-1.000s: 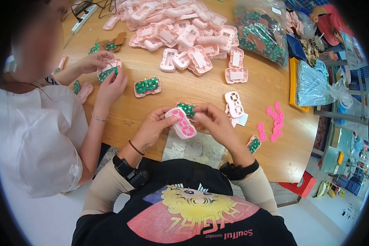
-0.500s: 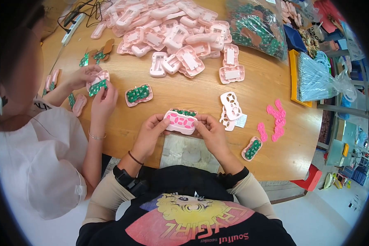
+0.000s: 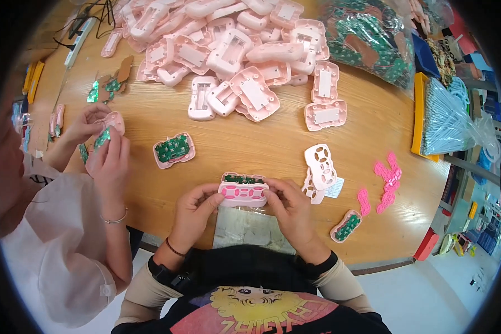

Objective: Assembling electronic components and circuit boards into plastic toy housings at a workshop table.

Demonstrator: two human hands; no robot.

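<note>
At the wooden table (image 3: 261, 139), a co-worker's hands (image 3: 103, 147) on the far left hold a pink casing with a green circuit board. Nearer centre, the person's left hand (image 3: 195, 209) and right hand (image 3: 289, 206) grip opposite ends of a pink casing (image 3: 243, 190) at the table's near edge. Right of it lie a white button frame (image 3: 320, 167) and pink rubber keypads (image 3: 385, 181).
</note>
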